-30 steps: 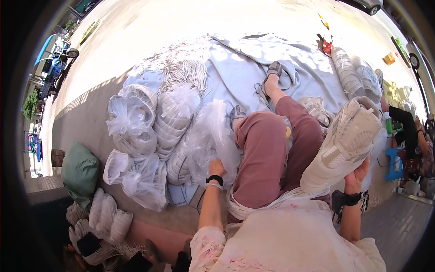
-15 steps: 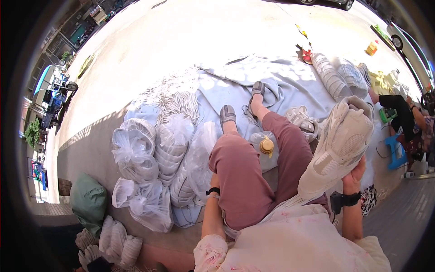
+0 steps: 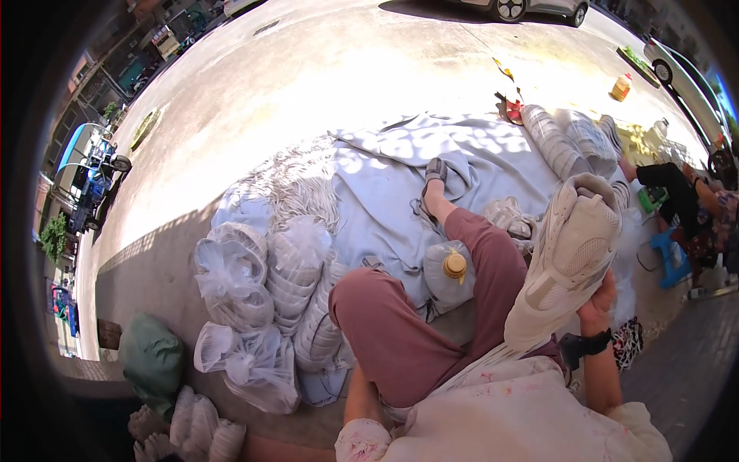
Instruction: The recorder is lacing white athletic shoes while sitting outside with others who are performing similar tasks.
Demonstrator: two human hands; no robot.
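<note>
A long stack of nested beige shoe uppers (image 3: pixel 566 258) leans upright across my right thigh, with mesh and lighter overlays on the top one. My right hand (image 3: pixel 597 304) is closed around its right side, some fingers hidden behind it. Only my left forearm (image 3: pixel 363 399) shows; the hand is hidden by my bent left knee. Left of that knee lies another stack of pale uppers (image 3: pixel 319 319). Between my legs sits a translucent plastic bag (image 3: pixel 445 283) with a gold-coloured round cap or knob (image 3: pixel 455 266) on it.
Several clear-bagged stacks of uppers (image 3: pixel 235 289) lie at my left on a pale blue cloth (image 3: pixel 385 200), below a heap of white laces (image 3: pixel 300 185). A green sack (image 3: pixel 152 358) stands farther left. Wrapped stacks (image 3: pixel 556 142) and a seated person (image 3: pixel 673 192) are at the right.
My left leg has drawn back, its knee now bent and its foot mostly hidden. The clear plastic beside that knee has dropped from sight. The stack in my right hand has tilted slightly more upright.
</note>
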